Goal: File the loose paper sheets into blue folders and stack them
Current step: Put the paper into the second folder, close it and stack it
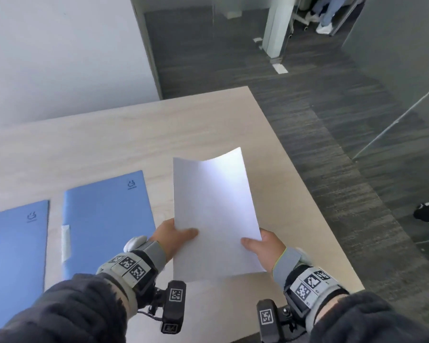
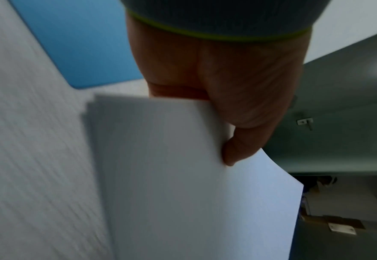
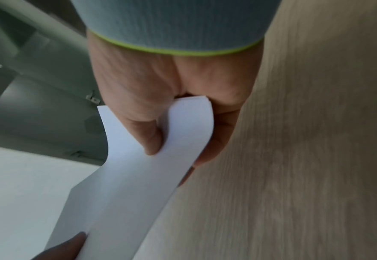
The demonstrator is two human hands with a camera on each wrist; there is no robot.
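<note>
A pale, wood-grain tabletop (image 1: 134, 134) runs from the near edge to a far right corner, ending against a white wall on the far side and dark grey carpet on the right. Two closed, flat blue card folders lie directly on it at the near left, side by side and just apart: one (image 1: 13, 256) at the left edge of view, the other (image 1: 104, 219) to its right, a printed logo near each far right corner.

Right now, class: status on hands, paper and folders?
Left hand and right hand both grip paper, lifted off table. Two folders closed, unstacked. Nothing blocking.
</note>
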